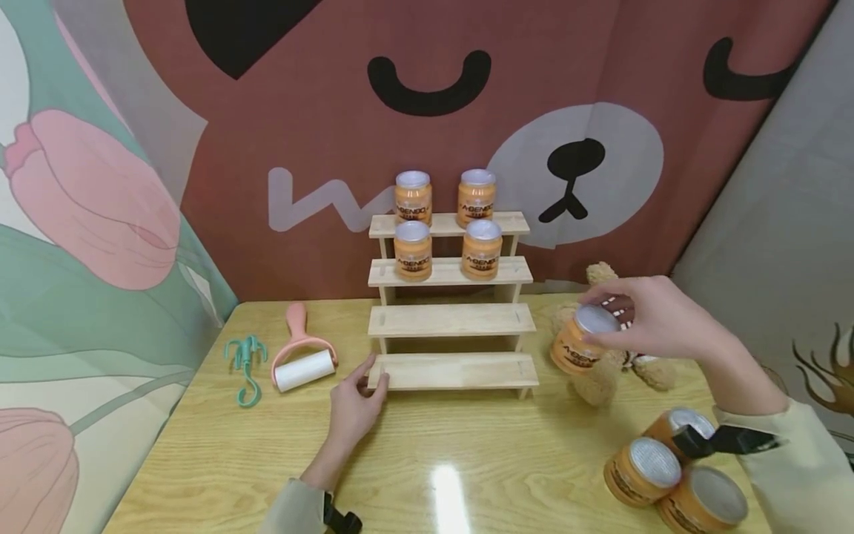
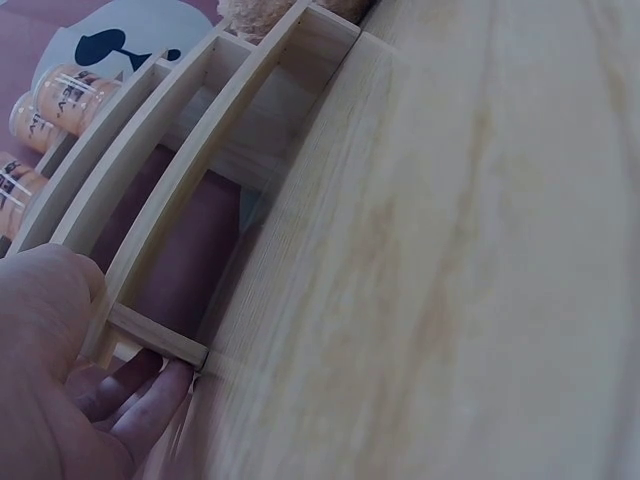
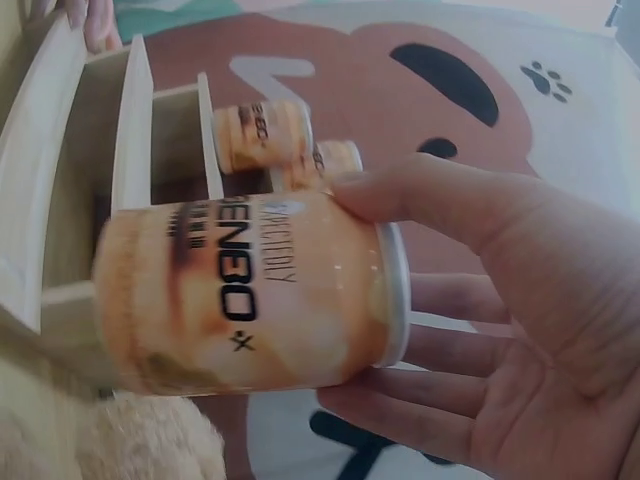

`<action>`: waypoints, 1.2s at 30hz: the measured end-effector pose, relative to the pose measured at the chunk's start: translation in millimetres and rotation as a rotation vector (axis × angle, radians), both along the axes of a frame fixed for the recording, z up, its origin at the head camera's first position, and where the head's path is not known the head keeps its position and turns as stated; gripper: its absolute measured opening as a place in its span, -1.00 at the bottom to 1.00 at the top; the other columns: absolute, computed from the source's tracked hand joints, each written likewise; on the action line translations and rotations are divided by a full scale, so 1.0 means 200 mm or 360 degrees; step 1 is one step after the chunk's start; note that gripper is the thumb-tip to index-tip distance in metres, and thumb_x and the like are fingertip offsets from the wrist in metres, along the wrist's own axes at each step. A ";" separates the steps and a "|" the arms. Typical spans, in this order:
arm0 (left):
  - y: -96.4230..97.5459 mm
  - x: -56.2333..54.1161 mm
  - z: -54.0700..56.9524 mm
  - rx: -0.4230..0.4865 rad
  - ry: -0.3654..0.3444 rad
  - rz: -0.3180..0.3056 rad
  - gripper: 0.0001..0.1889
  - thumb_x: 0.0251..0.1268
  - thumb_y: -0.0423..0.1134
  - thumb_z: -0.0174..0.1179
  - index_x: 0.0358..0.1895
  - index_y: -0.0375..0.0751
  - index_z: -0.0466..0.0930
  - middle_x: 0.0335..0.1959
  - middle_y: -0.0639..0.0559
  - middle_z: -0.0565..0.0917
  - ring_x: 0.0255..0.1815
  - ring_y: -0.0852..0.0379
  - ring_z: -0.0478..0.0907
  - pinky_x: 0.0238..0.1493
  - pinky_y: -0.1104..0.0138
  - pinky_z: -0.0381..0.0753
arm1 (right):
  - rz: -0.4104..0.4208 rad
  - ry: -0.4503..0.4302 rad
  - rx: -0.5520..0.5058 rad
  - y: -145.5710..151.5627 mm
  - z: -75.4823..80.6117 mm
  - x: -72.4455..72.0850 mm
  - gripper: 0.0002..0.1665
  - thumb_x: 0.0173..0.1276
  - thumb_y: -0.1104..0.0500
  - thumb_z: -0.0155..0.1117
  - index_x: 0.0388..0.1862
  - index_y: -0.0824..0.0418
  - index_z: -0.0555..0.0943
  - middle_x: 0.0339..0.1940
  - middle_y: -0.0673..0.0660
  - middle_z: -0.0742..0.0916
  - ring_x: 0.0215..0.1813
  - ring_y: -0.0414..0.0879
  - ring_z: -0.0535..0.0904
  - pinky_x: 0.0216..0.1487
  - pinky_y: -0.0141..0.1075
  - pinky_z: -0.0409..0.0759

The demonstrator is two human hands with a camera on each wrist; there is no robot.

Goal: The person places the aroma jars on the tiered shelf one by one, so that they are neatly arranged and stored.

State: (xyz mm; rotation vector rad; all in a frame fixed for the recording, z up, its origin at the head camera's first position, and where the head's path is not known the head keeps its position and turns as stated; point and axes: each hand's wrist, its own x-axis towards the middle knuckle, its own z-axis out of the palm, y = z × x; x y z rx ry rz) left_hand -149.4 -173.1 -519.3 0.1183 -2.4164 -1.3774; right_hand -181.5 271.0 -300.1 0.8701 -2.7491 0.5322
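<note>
Right wrist: "ENBO" on jar (image 3: 285,300)

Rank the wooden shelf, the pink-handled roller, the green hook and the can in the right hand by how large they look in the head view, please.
1. Wooden shelf
2. Pink-handled roller and held can: too close in apparent size to rank one above the other
3. Green hook

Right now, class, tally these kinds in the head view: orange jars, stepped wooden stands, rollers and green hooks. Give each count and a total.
Orange jars: 8
Stepped wooden stand: 1
Roller: 1
Green hook: 1
Total: 11
</note>
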 end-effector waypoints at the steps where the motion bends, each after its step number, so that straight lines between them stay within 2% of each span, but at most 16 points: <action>1: 0.00 0.00 0.00 -0.0003 0.0003 0.0000 -0.47 0.38 -0.19 0.45 0.38 -0.19 0.65 -0.19 -0.26 0.83 -0.40 0.21 0.68 -0.31 0.45 0.65 | -0.0011 0.0005 -0.0023 -0.02 0.00 -0.01 -0.59 0.12 -0.07 0.74 -0.07 -0.12 0.78 -0.23 -0.16 0.79 -0.34 -0.33 0.62 -0.37 -0.39 0.56; 7: 0.00 0.00 0.00 0.0003 -0.0005 0.0004 -0.47 0.38 -0.19 0.45 0.38 -0.18 0.65 -0.24 -0.24 0.82 -0.42 0.23 0.64 -0.32 0.45 0.63 | -0.0088 -0.0054 -0.0130 -0.16 0.01 -0.08 -0.57 0.17 -0.12 0.70 -0.03 -0.05 0.79 -0.11 -0.03 0.84 -0.16 -0.11 0.80 -0.31 -0.35 0.67; 12: -0.01 0.00 -0.01 0.0014 -0.0016 0.0010 -0.47 0.38 -0.20 0.45 0.39 -0.17 0.65 -0.25 -0.22 0.82 -0.44 0.24 0.62 -0.33 0.46 0.61 | -0.0080 -0.0108 -0.0225 -0.27 -0.01 -0.14 -0.57 0.17 -0.12 0.70 -0.04 -0.01 0.80 -0.11 0.01 0.87 -0.11 -0.03 0.85 -0.29 -0.33 0.70; 23: -0.01 0.01 -0.01 0.0010 -0.0026 0.0015 -0.47 0.39 -0.20 0.43 0.39 -0.18 0.64 -0.27 -0.21 0.83 -0.44 0.24 0.66 -0.34 0.47 0.62 | 0.0037 -0.0132 -0.0342 -0.54 -0.06 -0.22 -0.53 0.11 -0.13 0.74 -0.06 0.01 0.81 -0.13 0.01 0.86 -0.15 -0.06 0.85 -0.22 -0.20 0.73; 36: 0.00 0.00 0.00 -0.0036 0.0017 0.0004 -0.49 0.38 -0.20 0.43 0.36 -0.22 0.66 -0.34 -0.16 0.81 -0.46 0.27 0.57 -0.36 0.45 0.58 | 0.0115 -0.0137 -0.0414 -0.79 -0.04 -0.29 -0.59 0.11 -0.16 0.73 -0.13 -0.04 0.83 -0.22 -0.06 0.86 -0.22 -0.17 0.80 -0.26 -0.24 0.71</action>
